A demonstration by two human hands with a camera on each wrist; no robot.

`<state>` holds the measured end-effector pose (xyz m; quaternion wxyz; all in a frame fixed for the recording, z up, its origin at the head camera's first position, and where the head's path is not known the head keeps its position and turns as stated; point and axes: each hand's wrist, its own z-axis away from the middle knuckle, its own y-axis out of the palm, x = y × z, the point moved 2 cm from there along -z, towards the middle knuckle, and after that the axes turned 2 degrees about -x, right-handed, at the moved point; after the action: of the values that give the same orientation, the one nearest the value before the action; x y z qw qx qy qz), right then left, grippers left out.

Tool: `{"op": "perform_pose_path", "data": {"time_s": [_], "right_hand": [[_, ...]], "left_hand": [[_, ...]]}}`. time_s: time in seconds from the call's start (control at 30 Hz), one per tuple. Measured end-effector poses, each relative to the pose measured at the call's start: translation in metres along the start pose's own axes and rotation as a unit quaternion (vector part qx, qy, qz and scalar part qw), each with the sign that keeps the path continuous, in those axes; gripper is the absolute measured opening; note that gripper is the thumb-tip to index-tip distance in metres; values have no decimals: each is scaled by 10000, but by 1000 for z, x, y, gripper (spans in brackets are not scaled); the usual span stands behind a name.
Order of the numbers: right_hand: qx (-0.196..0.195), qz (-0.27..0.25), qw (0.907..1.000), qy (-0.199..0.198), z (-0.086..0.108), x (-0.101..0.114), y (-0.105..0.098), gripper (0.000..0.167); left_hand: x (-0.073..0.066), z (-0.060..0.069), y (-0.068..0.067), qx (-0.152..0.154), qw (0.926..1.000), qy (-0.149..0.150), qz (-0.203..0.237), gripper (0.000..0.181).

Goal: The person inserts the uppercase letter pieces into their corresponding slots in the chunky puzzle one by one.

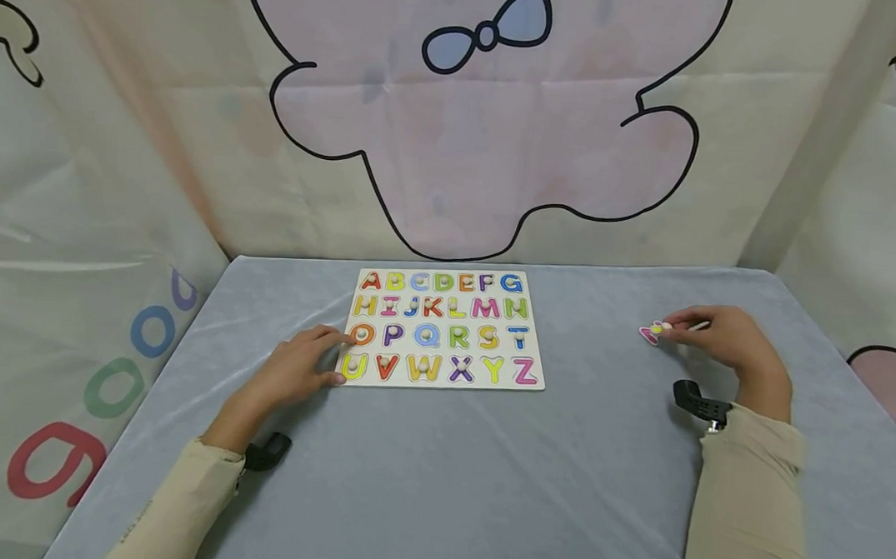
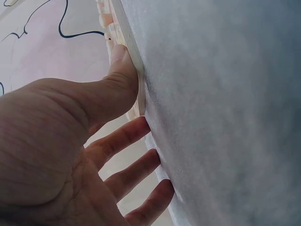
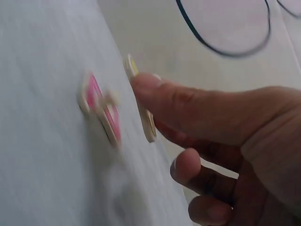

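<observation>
My left hand (image 1: 294, 364) rests at the near left corner of a white alphabet puzzle board (image 1: 443, 389). In the left wrist view, its thumb lies against the board's edge (image 2: 134, 47) and the other fingers are extended, their tips by the cloth. Over at the right, my right hand (image 1: 723, 335) pinches a small yellow puzzle piece (image 3: 143, 117) between thumb and fingers, which partly hide its shape. Just beyond the fingertips, a pink puzzle piece (image 1: 648, 335) with a small knob appears low by the cloth; the right wrist view blurs it.
Colourful knobbed letters, such as a red A (image 1: 371, 281) and a pink Z (image 1: 524, 371), sit in rows on the board. A blue-grey cloth (image 1: 484, 481) covers the table. A pale printed curtain (image 1: 454, 146) hangs behind the table's far edge.
</observation>
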<state>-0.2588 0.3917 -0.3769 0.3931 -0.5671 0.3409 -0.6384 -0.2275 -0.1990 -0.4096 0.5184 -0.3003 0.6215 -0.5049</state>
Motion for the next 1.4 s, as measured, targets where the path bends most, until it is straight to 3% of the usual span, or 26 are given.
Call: {"op": "perform_pose_path", "data": {"time_s": [0.27, 0.5, 0.63, 0.83, 1.1, 1.4], "right_hand": [[478, -322, 9954, -761, -20, 52, 25, 35], [774, -230, 9856, -1487, -30, 75, 46, 20], [1010, -238, 9829, -1522, -31, 78, 51, 21], [877, -153, 9853, -1459, -30, 82, 49, 27], [958, -19, 9853, -1414, -34, 90, 56, 14], [1034, -147, 9865, -1262, -33, 90, 55, 19]], "left_hand": [[3, 0, 0, 30, 10000, 32, 27, 56], [1, 0, -2, -50, 9998, 169, 52, 55], [0, 0, -3, -86, 9997, 241, 59, 54], [0, 0, -4, -57, 9998, 188, 19, 55], [2, 1, -2, -1, 9999, 131, 17, 55], [3, -1, -2, 3, 9999, 139, 36, 56]]}}
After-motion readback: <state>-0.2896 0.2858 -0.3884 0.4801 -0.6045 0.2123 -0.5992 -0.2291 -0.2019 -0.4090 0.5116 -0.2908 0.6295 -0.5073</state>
